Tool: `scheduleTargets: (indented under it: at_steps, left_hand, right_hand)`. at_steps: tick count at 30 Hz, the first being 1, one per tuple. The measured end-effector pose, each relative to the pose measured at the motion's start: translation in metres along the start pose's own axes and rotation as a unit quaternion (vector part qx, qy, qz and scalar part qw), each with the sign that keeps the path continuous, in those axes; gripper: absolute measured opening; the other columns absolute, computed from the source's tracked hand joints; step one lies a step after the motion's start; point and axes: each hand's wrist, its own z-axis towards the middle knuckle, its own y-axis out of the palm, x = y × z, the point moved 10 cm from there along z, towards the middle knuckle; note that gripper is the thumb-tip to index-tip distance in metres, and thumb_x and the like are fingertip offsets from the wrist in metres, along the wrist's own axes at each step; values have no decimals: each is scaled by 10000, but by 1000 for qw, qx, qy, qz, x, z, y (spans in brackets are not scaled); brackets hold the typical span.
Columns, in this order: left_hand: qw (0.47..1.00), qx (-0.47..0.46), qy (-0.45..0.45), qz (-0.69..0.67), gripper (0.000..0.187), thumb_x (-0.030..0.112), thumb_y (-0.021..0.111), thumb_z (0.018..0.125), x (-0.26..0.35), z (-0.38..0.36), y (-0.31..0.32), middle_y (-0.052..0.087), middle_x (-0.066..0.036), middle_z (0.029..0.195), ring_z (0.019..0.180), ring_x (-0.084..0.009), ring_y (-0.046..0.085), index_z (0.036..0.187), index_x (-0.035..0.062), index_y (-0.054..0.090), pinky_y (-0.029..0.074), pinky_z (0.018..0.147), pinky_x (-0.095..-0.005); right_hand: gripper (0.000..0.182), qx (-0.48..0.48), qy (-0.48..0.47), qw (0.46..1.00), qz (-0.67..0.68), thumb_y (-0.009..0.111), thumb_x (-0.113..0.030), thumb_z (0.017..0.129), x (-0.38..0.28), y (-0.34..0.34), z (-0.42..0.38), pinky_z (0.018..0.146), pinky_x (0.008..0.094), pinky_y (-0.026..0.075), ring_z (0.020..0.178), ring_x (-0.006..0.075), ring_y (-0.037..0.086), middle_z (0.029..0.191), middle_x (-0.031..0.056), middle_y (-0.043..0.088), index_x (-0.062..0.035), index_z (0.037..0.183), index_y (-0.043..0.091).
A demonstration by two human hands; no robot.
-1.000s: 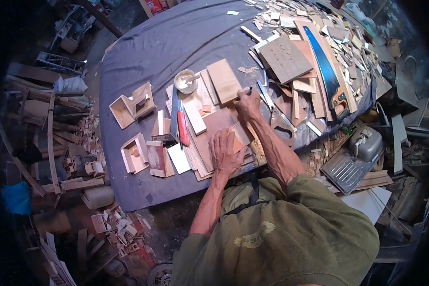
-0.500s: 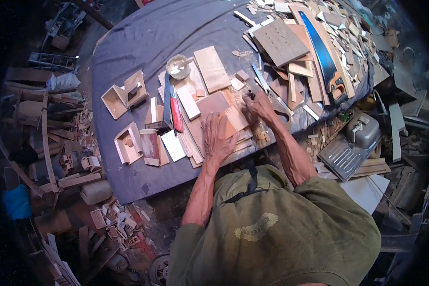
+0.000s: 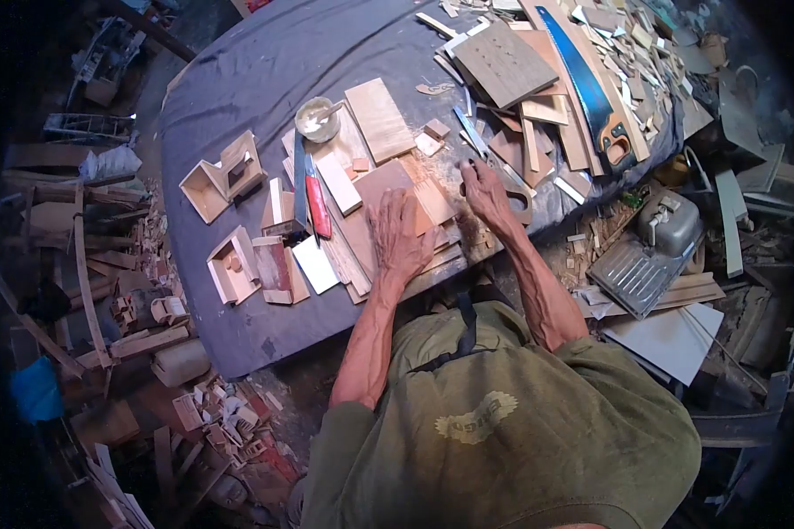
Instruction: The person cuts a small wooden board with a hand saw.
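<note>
My left hand [image 3: 399,236] lies flat with its fingers spread on a reddish-brown board [image 3: 386,182], beside a pale striped wood piece [image 3: 434,202]. To its right, my right hand [image 3: 485,192] is curled, fingers bent together around something dark and small at the fingertips. It is near the handle of a small saw [image 3: 518,204]. Left of my left hand lie a red-handled tool [image 3: 318,208], a white block [image 3: 338,183] and a white rectangular piece [image 3: 315,264]. A tub of white paste [image 3: 318,120] with a stick in it stands behind them.
Small wooden boxes [image 3: 234,264] sit on the left of the cloth-covered table [image 3: 265,88]. A blue handsaw [image 3: 582,79] and a drilled board [image 3: 505,63] rest on the scrap pile at the right. A metal sink [image 3: 648,251] lies beyond the table's right edge.
The view has shifted slightly, so the table items appear further left and up. My right hand has moved slightly nearer the table's front edge. My left hand stays on the board.
</note>
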Motion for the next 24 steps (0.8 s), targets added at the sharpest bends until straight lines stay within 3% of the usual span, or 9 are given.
scheduleTargets:
  at_steps: [3,4,7,10,12,14,16,19,24]
  left_hand:
    - [1000,21,7,20,721,342,735,786,1,-4,-3,426,-231,1446,1404,-413,340,1379,32,468,155,1181,-603]
    - [999,25,8,25,719,344,733,786,1,-5,-2,424,-231,1448,1403,-413,339,1377,29,471,154,1182,-603]
    - [1000,24,-12,3,737,349,729,786,-4,-4,3,428,-232,1441,1402,-414,336,1400,41,461,155,1183,-604]
    - [1000,7,-12,-4,764,355,712,770,-5,-6,3,414,-233,1451,1409,-424,310,1414,32,459,157,1195,-588]
    - [1000,-2,-7,-30,803,317,736,722,-1,-3,-4,404,-247,1450,1412,-445,288,1414,25,453,154,1207,-577]
    - [999,33,9,-30,755,258,747,706,3,-3,-13,437,-258,1407,1357,-448,348,1367,10,479,238,1157,-561]
    - [998,44,34,-16,755,254,746,692,3,-1,-13,450,-277,1369,1310,-465,382,1345,-2,468,307,1108,-543]
    - [997,33,-10,-75,833,215,723,661,-7,2,-4,378,-297,1412,1373,-483,297,1390,-33,408,199,1191,-565]
    - [996,62,4,-61,818,230,707,676,-8,0,-5,405,-315,1389,1343,-488,328,1396,-28,417,211,1184,-557]
  right_hand:
    - [407,50,-21,994,-98,479,-355,971,-22,6,18,722,473,466,748,349,608,818,220,607,26,1085,563]
    - [396,53,-57,995,-65,478,-353,968,-15,20,33,748,494,469,802,426,610,811,261,612,29,1045,549]
    - [369,-22,-87,991,-96,489,-300,933,-59,58,42,782,485,486,884,449,622,871,289,628,36,1039,602]
    - [298,-127,-263,942,-165,529,-214,869,-94,118,52,811,483,507,932,456,622,905,298,642,13,993,677]
    - [249,-104,-243,944,-197,601,-164,808,-94,144,61,811,483,528,943,451,639,989,288,633,9,969,683]
    - [227,-69,-246,940,-227,671,-105,759,-108,157,62,809,489,548,963,418,648,1015,212,641,-24,969,697]
    - [210,-32,-262,934,-240,675,-101,765,-121,164,56,807,491,552,979,396,644,1021,205,645,-30,961,698]
    - [174,-4,-289,920,-266,642,-113,802,-133,171,52,782,478,559,992,349,635,1029,171,656,-58,954,706]
    - [260,12,-327,910,-253,638,-110,790,-132,176,56,808,472,545,1020,334,614,1032,133,661,-109,1041,707]
